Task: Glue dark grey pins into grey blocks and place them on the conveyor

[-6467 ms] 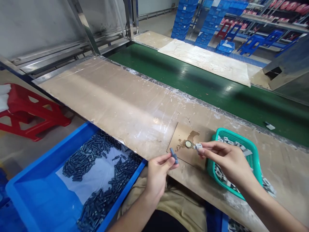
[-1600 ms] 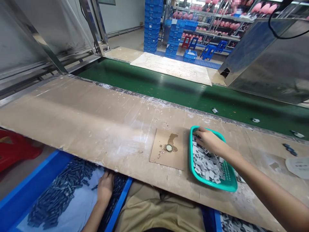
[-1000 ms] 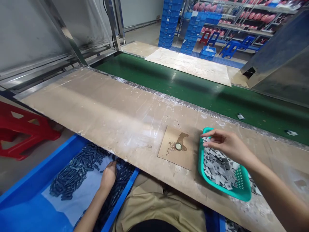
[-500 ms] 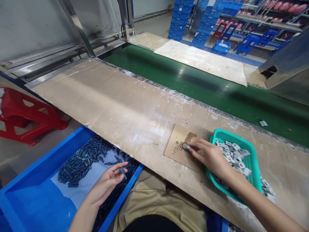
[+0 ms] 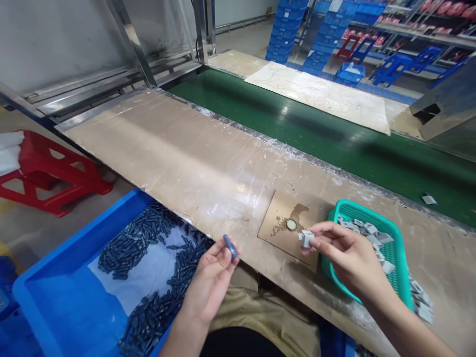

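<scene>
Between the thumb and fingers of my left hand (image 5: 213, 280) is a small dark blue plastic peg (image 5: 230, 246), held above the table's near edge. My right hand (image 5: 349, 253) pinches a small light grey block-shaped part (image 5: 307, 238) with a short stub pointing left. Just beyond that part, a small round cap with pale liquid (image 5: 291, 224) rests on a square of brown cardboard (image 5: 273, 225) marked by wet stains. Close to my right wrist stands a green basket (image 5: 399, 248) of grey parts (image 5: 372, 230). The two held pieces are apart.
A blue bin (image 5: 40, 292) full of dark blue pegs (image 5: 152, 317) sits at the lower left. Behind the brown worktop (image 5: 167, 144) runs a green conveyor belt (image 5: 260, 111) carrying a grey piece (image 5: 429, 199). A red stool (image 5: 67, 183) stands left; loose grey parts (image 5: 422, 302) lie right of the basket.
My left hand has moved right and up from the bin, bringing the peg over the table edge. My right hand has lifted the grey part away from the round cap, toward me.
</scene>
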A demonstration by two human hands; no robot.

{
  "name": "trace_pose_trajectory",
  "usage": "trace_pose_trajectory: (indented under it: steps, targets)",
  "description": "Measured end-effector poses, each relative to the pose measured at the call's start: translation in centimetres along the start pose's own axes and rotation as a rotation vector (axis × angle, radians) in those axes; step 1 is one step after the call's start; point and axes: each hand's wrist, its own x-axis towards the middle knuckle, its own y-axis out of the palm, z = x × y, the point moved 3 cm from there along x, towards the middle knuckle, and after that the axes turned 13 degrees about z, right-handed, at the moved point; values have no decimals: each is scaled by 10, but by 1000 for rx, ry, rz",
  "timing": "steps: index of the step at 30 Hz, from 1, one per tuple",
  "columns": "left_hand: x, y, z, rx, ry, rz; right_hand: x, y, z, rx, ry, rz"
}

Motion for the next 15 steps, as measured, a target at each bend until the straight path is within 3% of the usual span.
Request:
trace_pose_trajectory:
  steps: [6, 12, 15]
  targets:
    - [10, 42, 31, 30, -57, 123, -19, 31, 25, -143, -73, -105]
    - [19, 54, 43, 183, -19, 174, -22, 35, 30, -259, -127, -142]
    - [18, 54, 41, 304, 47, 130, -20, 34, 29, -297, -176, -123]
